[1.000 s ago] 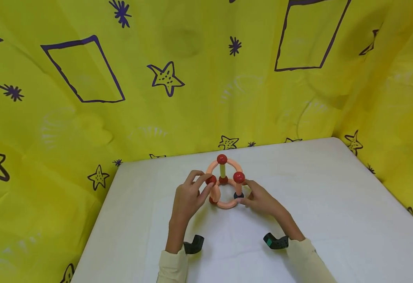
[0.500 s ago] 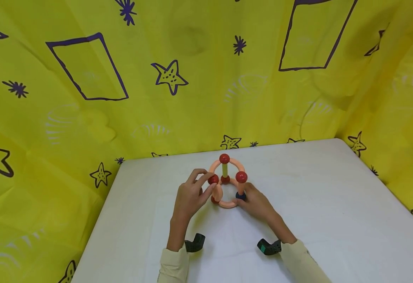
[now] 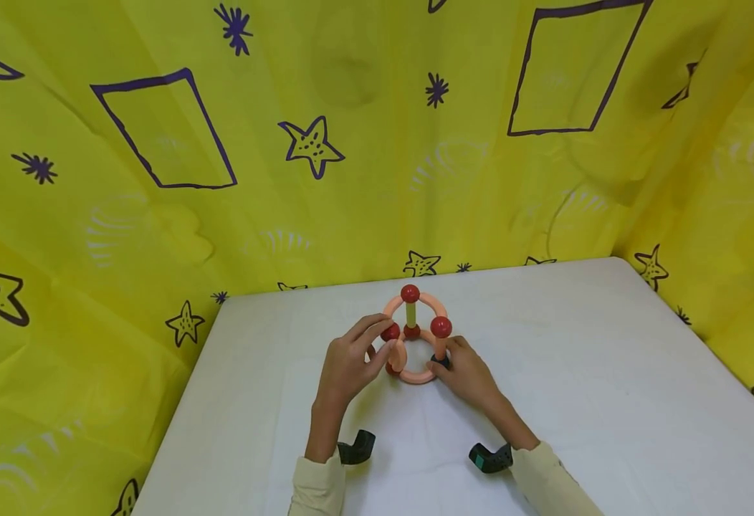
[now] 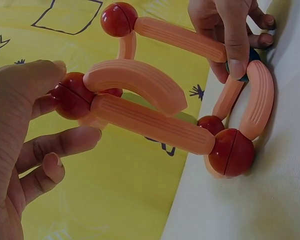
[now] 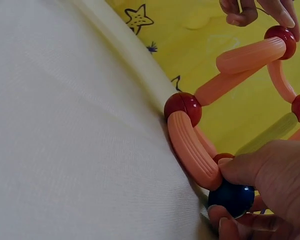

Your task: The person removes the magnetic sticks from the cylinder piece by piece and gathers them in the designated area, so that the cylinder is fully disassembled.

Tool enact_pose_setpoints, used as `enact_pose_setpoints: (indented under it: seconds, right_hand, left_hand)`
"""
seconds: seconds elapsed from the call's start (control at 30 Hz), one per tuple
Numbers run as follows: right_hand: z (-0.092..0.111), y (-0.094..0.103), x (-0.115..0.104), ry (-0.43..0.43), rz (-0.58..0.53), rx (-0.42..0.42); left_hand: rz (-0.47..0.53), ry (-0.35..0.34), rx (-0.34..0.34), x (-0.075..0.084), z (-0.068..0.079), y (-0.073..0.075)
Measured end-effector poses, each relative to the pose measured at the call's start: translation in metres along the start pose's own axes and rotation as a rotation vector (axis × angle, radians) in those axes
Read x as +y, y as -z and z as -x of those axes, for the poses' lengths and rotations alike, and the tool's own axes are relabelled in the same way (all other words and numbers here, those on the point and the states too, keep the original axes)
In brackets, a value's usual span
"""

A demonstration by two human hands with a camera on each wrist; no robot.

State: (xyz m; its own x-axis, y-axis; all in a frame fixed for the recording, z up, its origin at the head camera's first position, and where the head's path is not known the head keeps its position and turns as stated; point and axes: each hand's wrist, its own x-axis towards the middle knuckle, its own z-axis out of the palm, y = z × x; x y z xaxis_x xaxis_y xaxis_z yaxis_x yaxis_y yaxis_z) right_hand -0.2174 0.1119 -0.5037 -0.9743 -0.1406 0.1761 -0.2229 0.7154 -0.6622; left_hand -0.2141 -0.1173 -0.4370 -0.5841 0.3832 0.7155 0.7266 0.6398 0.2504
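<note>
Pinching a glossy red ball (image 4: 74, 96) in left hand (image 3: 343, 365) — gripping a glossy dark-blue ball (image 5: 232, 200) in right hand (image 3: 470, 373) — holding between these fingers (image 4: 60, 147) a ribbed peach-stick frame (image 4: 155, 124) on the white desk (image 3: 577, 373).

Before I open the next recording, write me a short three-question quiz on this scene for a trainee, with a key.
1. True or false: the upper end of the green stick meets a red ball.
2. Which does the right hand grip? A) the green stick B) the blue ball C) the red ball from question 1
3. Complete: by the left hand, one end of the curved pink bar meets another red ball; its other end is ____.

Key: 1. True. 2. B. 3. Free.
</note>
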Motion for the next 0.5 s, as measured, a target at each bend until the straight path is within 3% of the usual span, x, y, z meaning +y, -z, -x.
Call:
enact_pose_setpoints:
  seconds: [0.23, 0.5]
  right_hand:
    - [-0.006, 0.002, 0.003, 0.006, -0.061, -0.002]
    - [-0.016, 0.011, 0.016, 0.053, -0.188, -0.134]
  left_hand:
    - [0.021, -0.013, -0.015, 0.0, -0.001, 0.0]
    - [0.11, -0.01, -0.047, 0.004, 0.001, -0.002]
